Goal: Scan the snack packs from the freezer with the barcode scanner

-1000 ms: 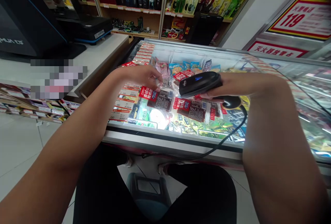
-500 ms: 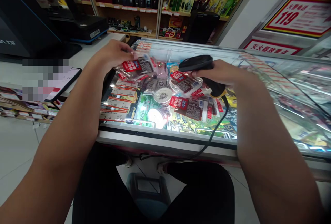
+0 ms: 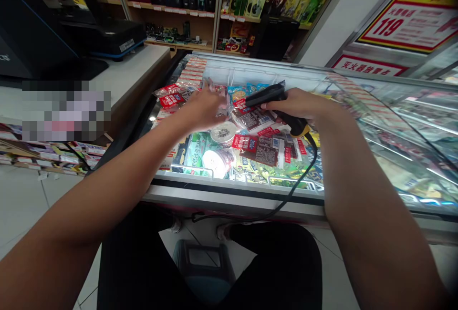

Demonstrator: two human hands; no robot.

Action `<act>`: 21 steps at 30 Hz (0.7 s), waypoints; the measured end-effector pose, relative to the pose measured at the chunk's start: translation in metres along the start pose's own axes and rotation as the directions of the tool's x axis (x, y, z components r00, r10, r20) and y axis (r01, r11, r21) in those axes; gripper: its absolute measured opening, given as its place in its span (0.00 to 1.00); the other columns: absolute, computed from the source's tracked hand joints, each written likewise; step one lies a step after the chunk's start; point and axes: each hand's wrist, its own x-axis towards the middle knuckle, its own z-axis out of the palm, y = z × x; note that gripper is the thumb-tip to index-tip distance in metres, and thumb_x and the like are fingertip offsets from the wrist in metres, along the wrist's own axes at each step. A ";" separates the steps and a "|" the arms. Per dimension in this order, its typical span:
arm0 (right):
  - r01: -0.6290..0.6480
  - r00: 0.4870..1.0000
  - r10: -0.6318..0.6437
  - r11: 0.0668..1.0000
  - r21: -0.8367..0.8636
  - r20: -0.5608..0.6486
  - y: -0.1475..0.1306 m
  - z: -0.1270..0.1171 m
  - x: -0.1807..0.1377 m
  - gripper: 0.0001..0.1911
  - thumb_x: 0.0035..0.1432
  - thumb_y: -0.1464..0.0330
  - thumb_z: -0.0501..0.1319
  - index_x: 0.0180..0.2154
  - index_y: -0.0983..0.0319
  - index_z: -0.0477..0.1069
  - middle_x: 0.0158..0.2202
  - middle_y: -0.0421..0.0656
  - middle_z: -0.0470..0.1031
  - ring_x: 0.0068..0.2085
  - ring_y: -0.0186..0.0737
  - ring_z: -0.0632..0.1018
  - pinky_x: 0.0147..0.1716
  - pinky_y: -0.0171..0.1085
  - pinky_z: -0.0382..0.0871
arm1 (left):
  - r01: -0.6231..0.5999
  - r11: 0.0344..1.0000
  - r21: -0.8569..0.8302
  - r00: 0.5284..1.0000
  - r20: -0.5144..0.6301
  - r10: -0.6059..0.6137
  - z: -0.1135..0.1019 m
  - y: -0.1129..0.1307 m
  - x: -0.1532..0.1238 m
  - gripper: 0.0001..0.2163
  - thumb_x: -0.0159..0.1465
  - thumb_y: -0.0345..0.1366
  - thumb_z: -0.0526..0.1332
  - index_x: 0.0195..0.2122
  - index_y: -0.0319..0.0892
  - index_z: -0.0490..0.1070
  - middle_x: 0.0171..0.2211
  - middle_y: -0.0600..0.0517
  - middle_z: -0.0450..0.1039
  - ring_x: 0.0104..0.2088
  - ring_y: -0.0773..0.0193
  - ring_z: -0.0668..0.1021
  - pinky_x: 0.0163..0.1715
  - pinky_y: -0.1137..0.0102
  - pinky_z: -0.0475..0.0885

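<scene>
My right hand [image 3: 298,105] is closed round a black barcode scanner [image 3: 267,94]; its cable [image 3: 304,171] hangs over the freezer's front edge. The scanner's head is just above a red-and-dark snack packet [image 3: 252,115]. My left hand [image 3: 202,108] reaches over the packets to the left of the scanner, its fingers blurred and next to a clear packet [image 3: 217,91]. Another red-labelled packet [image 3: 172,98] lies apart at the far left of the glass lid. Two more packets [image 3: 263,148] and a round white-lidded cup [image 3: 222,133] lie nearer to me.
The packets lie on the glass lid of a chest freezer [image 3: 232,194] full of frozen goods. A white counter [image 3: 132,69] with a black till [image 3: 32,38] and a black device [image 3: 107,38] stands at the left. Shelves of goods [image 3: 214,0] line the back. A stool [image 3: 202,262] is between my legs.
My left hand set its red-labelled packet down at the far left and moved right toward the scanner. My right hand lowered the scanner slightly over another packet.
</scene>
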 end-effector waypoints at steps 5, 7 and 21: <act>-0.001 0.999 0.002 1.000 0.025 -0.035 -0.008 0.002 -0.006 0.18 0.54 0.53 0.74 0.36 0.59 0.77 0.29 0.47 0.75 0.29 0.43 0.73 0.24 0.41 0.67 | -0.072 0.997 0.042 0.991 0.112 0.067 0.025 0.023 0.000 0.24 0.69 0.46 0.59 0.64 0.45 0.71 0.61 0.41 0.73 0.61 0.47 0.72 0.60 0.55 0.67; 0.016 1.000 -0.014 0.995 0.096 -0.024 -0.009 0.000 -0.008 0.19 0.53 0.54 0.74 0.40 0.59 0.78 0.30 0.46 0.76 0.28 0.42 0.73 0.23 0.40 0.69 | -0.069 0.998 0.006 0.991 0.112 0.068 0.028 0.020 0.000 0.23 0.69 0.45 0.58 0.63 0.45 0.73 0.60 0.42 0.73 0.62 0.50 0.72 0.60 0.58 0.68; -0.124 0.992 0.122 0.952 0.279 0.027 -0.007 0.001 -0.006 0.14 0.55 0.61 0.74 0.42 0.59 0.80 0.37 0.47 0.79 0.28 0.38 0.74 0.23 0.38 0.71 | -0.075 0.994 -0.076 0.986 0.143 0.085 0.027 0.014 0.000 0.24 0.69 0.47 0.57 0.64 0.47 0.74 0.60 0.41 0.72 0.64 0.47 0.69 0.63 0.53 0.66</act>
